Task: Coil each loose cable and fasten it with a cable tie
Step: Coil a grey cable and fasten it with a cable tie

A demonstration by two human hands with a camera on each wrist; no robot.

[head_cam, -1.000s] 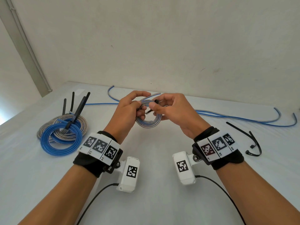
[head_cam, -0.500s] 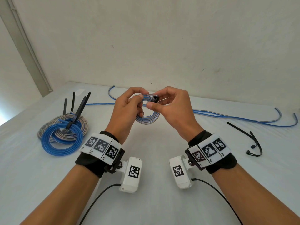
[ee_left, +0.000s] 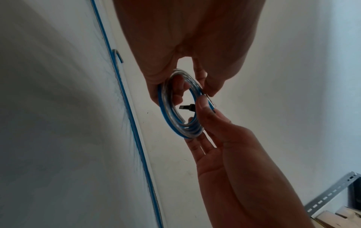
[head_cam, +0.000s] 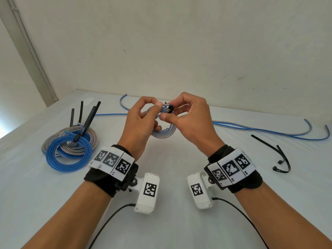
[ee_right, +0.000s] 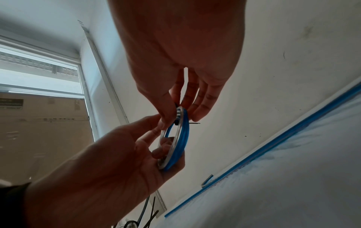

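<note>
Tied coils (head_cam: pixel 69 147): I see blue and grey coils stacked at nine o'clock on the white table (head_cam: pixel 167 229), black tie tails sticking up.
Left hand (head_cam: pixel 139 125): my thumb and forefinger pinch the top of the small coil (head_cam: pixel 164 133); the other fingers curl through its ring.
Small coil: blue-and-clear cable, held above the table at twelve o'clock, between both hands.
Cable tie (head_cam: pixel 170 109): black, wrapped over the coil's top; its end pokes through the ring in the left wrist view (ee_left: pixel 187 107).
Right hand (head_cam: pixel 193 123): thumb and forefinger pinch the tie at the coil.
Loose cable (head_cam: pixel 260 131): blue, lying along the wall at two o'clock.
Spare ties (head_cam: pixel 277 155): black, at three o'clock.
</note>
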